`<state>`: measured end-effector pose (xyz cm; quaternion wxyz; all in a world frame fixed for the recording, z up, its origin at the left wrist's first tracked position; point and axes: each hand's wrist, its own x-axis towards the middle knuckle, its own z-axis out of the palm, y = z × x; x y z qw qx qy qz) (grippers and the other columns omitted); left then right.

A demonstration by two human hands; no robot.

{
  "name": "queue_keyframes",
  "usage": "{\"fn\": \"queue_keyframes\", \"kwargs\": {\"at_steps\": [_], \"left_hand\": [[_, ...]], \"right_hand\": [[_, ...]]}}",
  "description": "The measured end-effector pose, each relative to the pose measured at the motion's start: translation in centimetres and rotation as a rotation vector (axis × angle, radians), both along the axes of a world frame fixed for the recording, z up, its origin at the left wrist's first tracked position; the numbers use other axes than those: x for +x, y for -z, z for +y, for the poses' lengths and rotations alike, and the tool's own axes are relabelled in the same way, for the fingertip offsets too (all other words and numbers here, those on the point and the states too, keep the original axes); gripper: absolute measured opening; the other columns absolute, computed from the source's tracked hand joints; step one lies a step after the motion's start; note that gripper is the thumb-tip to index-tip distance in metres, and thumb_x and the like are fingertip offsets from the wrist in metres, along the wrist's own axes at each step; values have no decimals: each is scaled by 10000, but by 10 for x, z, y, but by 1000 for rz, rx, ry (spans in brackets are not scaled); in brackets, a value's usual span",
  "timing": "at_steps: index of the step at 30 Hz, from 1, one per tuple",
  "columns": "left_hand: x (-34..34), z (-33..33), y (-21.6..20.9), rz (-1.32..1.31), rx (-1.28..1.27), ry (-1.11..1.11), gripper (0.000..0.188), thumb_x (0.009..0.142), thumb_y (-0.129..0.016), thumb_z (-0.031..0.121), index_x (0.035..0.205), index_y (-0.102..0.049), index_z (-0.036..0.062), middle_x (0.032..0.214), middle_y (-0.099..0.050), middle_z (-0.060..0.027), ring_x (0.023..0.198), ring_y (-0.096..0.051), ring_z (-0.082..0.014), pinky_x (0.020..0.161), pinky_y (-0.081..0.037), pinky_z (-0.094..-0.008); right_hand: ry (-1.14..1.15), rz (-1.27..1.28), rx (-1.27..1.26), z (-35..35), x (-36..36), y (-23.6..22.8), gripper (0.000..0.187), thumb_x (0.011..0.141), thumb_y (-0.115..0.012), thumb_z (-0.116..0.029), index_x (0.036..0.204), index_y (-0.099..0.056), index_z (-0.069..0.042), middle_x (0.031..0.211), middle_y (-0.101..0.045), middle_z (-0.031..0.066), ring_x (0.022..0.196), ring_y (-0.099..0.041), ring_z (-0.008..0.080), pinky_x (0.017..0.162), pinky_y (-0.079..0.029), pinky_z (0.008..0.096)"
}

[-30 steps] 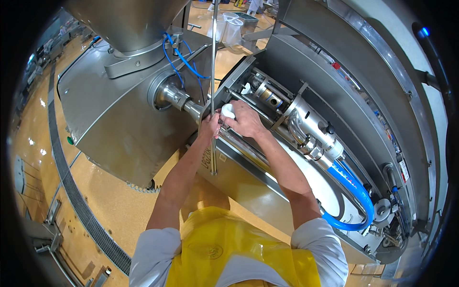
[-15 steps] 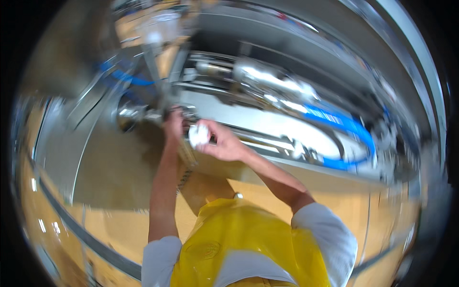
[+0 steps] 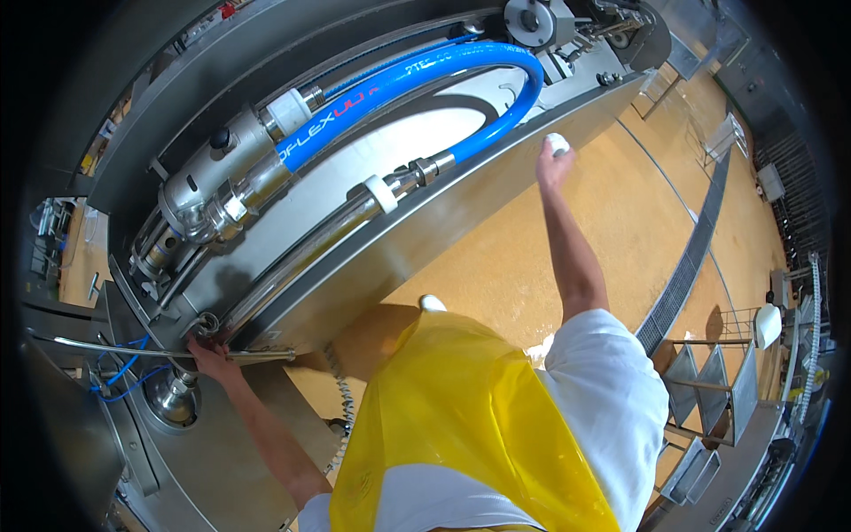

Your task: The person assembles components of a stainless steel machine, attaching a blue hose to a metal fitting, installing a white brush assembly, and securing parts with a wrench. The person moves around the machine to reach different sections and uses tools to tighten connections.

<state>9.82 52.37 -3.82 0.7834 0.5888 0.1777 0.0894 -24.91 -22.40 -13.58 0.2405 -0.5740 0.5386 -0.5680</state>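
Note:
My right hand (image 3: 554, 168) is stretched out to the right, beyond the front edge of the machine, with its fingers closed around a small white round piece (image 3: 557, 142). At the lower left corner of the long steel trough (image 3: 425, 275), my left hand (image 3: 211, 356) has its fingers curled beside a shiny metal ring fitting (image 3: 206, 324); what they grip is partly hidden. From near that corner a steel pipe (image 3: 310, 251) runs along the trough to a white collar (image 3: 381, 193) and a blue hose (image 3: 492, 140). The hose loops back to a steel pump-like unit (image 3: 213, 182).
A thin metal rod (image 3: 115, 345) crosses near my left hand, above a round steel fitting (image 3: 173, 399). A wire coil (image 3: 341, 399) hangs by the machine. On the right are a floor drain grate (image 3: 687, 266) and a rack with metal plates (image 3: 714, 390).
My hands, close together before, are now wide apart. The right hand has carried the white piece to the right; the left stays at the trough's corner. The view has turned toward the right.

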Motion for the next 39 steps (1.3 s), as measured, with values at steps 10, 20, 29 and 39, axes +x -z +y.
{"fn": "queue_keyframes", "kwargs": {"at_steps": [10, 20, 29, 39], "left_hand": [[18, 64, 44, -82, 25, -64, 337, 1004, -632, 418, 952, -670, 88, 777, -628, -24, 587, -567, -142, 456, -415, -298], [-10, 12, 15, -21, 201, -168, 379, 984, -657, 444, 886, -690, 80, 708, -592, 15, 474, -463, -67, 420, -342, -248], [-5, 31, 25, -125, 176, -149, 382, 975, -688, 412, 916, -714, 36, 720, -656, -25, 454, -524, -106, 390, -364, -281], [-7, 25, 13, -183, -58, -79, 251, 975, -697, 284, 960, -715, 34, 738, -672, -23, 556, -588, -97, 492, -443, -268]], "right_hand": [[-274, 585, -74, -179, 45, -21, 524, 928, -677, -531, 1005, -755, -18, 1000, -761, 186, 867, -723, 355, 759, -558, 504], [-25, 1000, 179, -278, 39, -32, 747, 896, -625, -631, 1343, -567, -35, 1314, -660, 247, 1238, -621, 446, 1037, -499, 547], [-905, 6, -518, 124, 74, -69, 217, 902, -712, -65, 1084, -613, 1, 963, -590, 81, 826, -562, 175, 699, -477, 300], [-2012, 280, -309, 574, 283, -143, 768, 884, -821, -194, 1484, -400, 35, 1373, -479, 176, 1086, -583, 205, 786, -558, 291]]}}
